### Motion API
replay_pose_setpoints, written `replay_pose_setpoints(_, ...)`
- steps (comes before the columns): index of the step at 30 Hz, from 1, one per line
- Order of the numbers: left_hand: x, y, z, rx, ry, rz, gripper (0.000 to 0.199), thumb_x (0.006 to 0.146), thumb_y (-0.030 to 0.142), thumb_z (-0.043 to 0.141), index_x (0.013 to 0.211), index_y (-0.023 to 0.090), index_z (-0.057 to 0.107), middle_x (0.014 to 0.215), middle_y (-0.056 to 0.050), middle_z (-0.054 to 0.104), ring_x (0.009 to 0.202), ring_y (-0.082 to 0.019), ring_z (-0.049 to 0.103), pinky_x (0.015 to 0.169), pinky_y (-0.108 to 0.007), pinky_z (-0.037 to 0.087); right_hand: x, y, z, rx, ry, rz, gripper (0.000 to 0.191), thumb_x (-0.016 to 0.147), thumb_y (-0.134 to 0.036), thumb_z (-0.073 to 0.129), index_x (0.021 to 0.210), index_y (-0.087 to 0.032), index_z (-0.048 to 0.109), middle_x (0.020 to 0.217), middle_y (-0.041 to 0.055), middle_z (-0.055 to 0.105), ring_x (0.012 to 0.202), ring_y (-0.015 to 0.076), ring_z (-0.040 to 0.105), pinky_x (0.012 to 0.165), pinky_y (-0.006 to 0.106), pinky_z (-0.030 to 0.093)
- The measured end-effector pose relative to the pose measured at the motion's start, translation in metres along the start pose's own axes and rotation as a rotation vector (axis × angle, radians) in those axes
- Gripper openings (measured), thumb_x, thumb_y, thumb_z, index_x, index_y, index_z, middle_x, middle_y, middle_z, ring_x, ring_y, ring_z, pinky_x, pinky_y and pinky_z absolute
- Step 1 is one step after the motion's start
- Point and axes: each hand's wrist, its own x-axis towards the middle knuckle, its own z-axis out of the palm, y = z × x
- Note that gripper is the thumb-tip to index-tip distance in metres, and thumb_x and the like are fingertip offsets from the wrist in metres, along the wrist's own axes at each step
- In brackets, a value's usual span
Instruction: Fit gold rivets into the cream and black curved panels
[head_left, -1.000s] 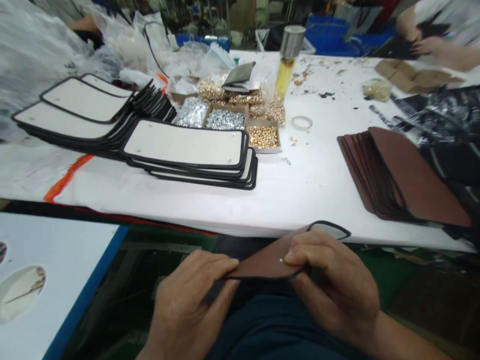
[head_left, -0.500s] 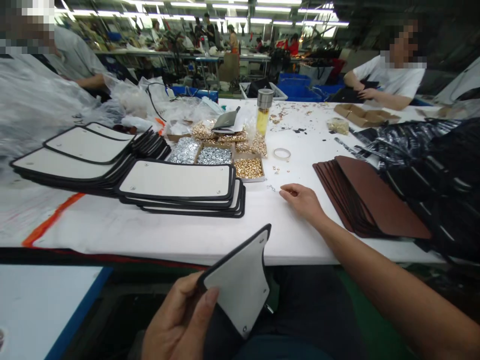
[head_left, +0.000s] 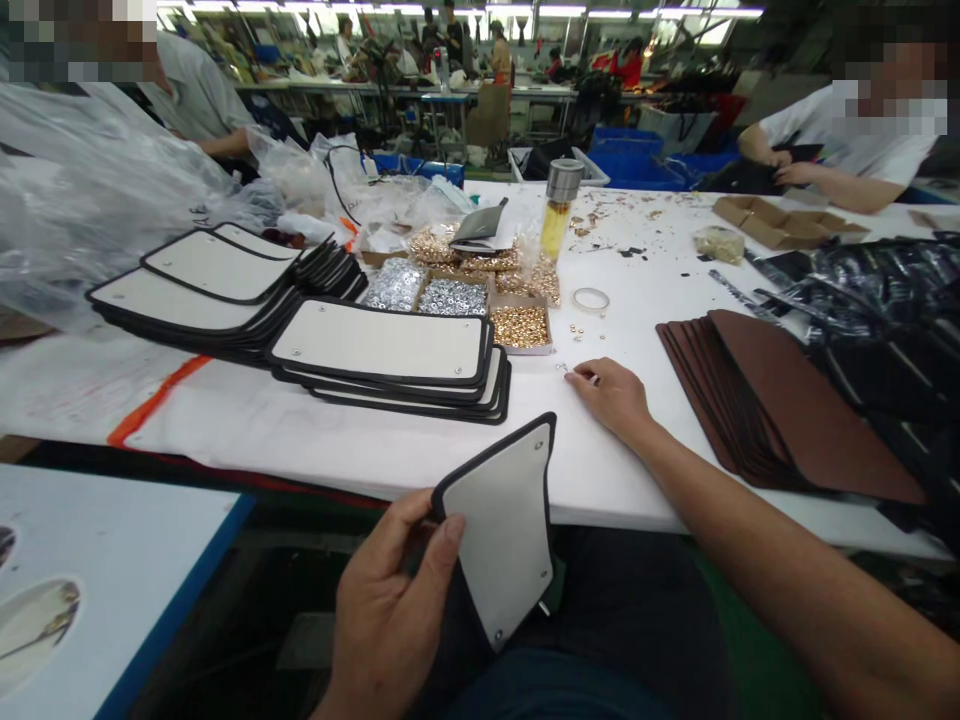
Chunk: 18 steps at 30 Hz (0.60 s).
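Note:
My left hand [head_left: 401, 590] grips a light grey panel [head_left: 506, 530] with black edging by its near left corner, thumb on the face. The panel is held up tilted over my lap, and metal eyelets show at its other corners. My right hand [head_left: 611, 395] rests on the white table with thumb and forefinger pinched together. Small silver rings [head_left: 562, 368] lie at its fingertips; whether one is between them I cannot make out. Similar panels [head_left: 382, 340] are stacked to the left, several with eyelets in their corners.
Behind the stack stand boxes of silver washers [head_left: 452, 297] and gold eyelets [head_left: 521, 327]. A bottle [head_left: 556, 215] and a tape roll [head_left: 591, 299] are farther back. Brown panels [head_left: 802, 400] lie at right beside black wrapped goods [head_left: 892, 340]. Two people sit across the table.
The view has shifted, so the table's things appear farther right. The left hand has raised the panel a little and turned it more upright. The right hand's fingertips have come closer to the silver rings.

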Motion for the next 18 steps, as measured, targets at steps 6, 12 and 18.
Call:
replay_pose_setpoints(6, 0.003, 0.002, 0.003, -0.015, 0.037, 0.035, 0.018, 0.097, 0.034, 0.073, 0.113, 0.026, 0.075, 0.1, 0.0, 0.079, 0.083, -0.015, 0.076, 0.072, -0.023, 0.061, 0.008, -0.003, -0.001, -0.021, -0.034, 0.052, 0.027, 0.09, -0.049, 0.066, 0.096, -0.027, 0.081, 0.108, 0.0041, 0.076, 0.095, 0.0225, 0.066, 0.077, 0.033, 0.044)
replay_pose_setpoints(12, 0.002, 0.008, 0.003, 0.014, 0.094, 0.17, 0.013, 0.094, 0.023, 0.074, 0.108, 0.025, 0.075, 0.101, 0.001, 0.077, 0.081, -0.013, 0.072, 0.076, -0.024, 0.06, 0.016, -0.008, -0.001, 0.01, -0.04, 0.075, 0.024, 0.086, -0.046, 0.069, 0.092, -0.026, 0.082, 0.102, 0.0056, 0.079, 0.091, 0.0244, 0.067, 0.074, 0.034, 0.043)
replay_pose_setpoints(18, 0.003, 0.004, 0.0, 0.066, 0.099, 0.21, 0.013, 0.093, 0.021, 0.073, 0.106, 0.024, 0.074, 0.095, 0.002, 0.076, 0.076, -0.013, 0.07, 0.073, -0.025, 0.059, 0.0, -0.002, -0.004, 0.186, 0.059, 0.079, 0.02, 0.084, -0.043, 0.072, 0.086, -0.024, 0.079, 0.09, 0.0051, 0.079, 0.087, 0.0245, 0.068, 0.082, 0.037, 0.047)
